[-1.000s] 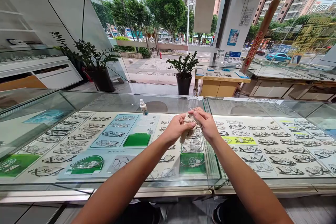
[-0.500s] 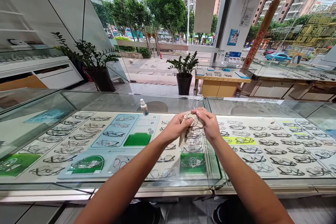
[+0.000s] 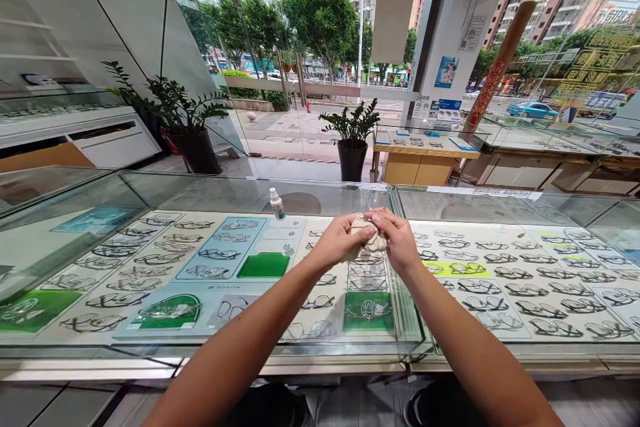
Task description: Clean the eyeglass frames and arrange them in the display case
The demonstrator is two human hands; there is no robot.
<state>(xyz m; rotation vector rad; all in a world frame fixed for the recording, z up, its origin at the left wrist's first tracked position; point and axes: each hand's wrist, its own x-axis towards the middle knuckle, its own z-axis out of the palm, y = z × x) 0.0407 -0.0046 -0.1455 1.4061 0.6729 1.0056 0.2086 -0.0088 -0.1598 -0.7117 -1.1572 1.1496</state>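
A bunched cream cloth (image 3: 374, 242) is pinched between my two hands over the glass counter. My left hand (image 3: 343, 238) has its thumb pressed on the cloth and its fingers curled behind it. On the other side my right hand (image 3: 399, 235) closes its thumb and fingertips near the cloth's upper edge. Just above the fingertips shows the thin, clear rim of what looks like eyeglasses (image 3: 377, 197); most of it is covered by the fingers and cloth. A small white bottle (image 3: 277, 205) stands upright on the counter, left of my hands.
Below my hands is the glass display case (image 3: 320, 349), with rows of eyeglasses (image 3: 219, 254) and green display cards (image 3: 263, 265) inside. A second case (image 3: 550, 340) adjoins it at right. Potted plants (image 3: 351, 160) stand beyond, before the window.
The hanging end of the cloth has been gathered up into the bunch between my hands. My fingers have shifted slightly on it; the bottle stays put.
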